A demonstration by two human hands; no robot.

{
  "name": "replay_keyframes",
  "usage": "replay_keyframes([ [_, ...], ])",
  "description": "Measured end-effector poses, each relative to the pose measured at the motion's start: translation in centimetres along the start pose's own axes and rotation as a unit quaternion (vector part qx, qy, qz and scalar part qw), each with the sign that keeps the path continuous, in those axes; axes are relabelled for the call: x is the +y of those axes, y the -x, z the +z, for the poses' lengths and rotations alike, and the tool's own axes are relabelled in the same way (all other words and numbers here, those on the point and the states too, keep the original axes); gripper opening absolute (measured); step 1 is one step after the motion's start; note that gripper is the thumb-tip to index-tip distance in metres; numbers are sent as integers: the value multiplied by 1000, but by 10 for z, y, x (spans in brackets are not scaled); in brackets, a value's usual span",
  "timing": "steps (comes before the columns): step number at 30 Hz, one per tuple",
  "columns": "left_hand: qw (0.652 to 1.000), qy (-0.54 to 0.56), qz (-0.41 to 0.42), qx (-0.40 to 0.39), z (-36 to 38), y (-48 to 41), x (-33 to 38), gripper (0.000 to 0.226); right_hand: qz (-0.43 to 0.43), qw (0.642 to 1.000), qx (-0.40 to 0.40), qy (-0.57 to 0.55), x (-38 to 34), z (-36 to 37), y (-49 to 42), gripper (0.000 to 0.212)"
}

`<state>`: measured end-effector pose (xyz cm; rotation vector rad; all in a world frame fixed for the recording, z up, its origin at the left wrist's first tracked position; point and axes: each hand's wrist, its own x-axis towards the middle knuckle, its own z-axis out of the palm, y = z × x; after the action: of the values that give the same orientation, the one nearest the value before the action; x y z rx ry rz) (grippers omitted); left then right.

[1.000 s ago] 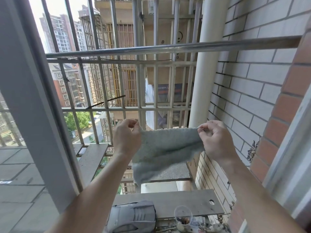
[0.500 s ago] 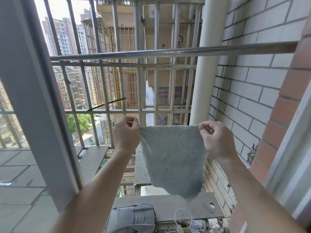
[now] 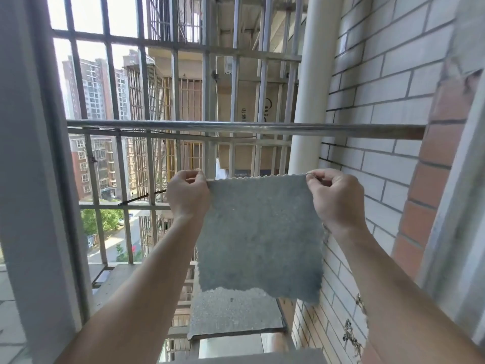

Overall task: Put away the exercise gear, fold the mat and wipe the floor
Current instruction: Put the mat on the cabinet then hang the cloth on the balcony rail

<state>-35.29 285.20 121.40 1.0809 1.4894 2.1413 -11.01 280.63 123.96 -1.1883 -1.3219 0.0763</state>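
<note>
- Your L hand [image 3: 187, 195] pinches the top-left corner of the grey cleaning cloth [image 3: 262, 232], thumb and curled fingers closed on the hem. Your R hand [image 3: 333, 198] does the same at the top-right corner.
- Cloth hangs in mid-air btwn both hands, outside the window, below the steel rail [image 3: 236, 126] and not touching it. The window grille [image 3: 173, 101] is behind it, the brick wall [image 3: 380, 101] to its right.
- Why held so: prob. you're pulling the top hem taut so the cloth spreads flat w/ no bunching. I'd judge that's prep for draping it over the rail to dry, i.e. the wiping part looks done.
- Orientation: flat face toward you, scalloped top edge level and approx. parallel to the rail, bottom edge hanging free and a bit ragged.
- Long axis: none obvious. Cloth reads roughly square and a little wider at the bottom, which may be lens distortion.
</note>
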Motion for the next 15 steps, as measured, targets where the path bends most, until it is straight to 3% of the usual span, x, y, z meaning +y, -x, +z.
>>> replay_keyframes([
  [15, 992, 110, 47, 51, 84, -91, 105, 12, -90, 991, 93, 37, -64, 3, -109, 17],
])
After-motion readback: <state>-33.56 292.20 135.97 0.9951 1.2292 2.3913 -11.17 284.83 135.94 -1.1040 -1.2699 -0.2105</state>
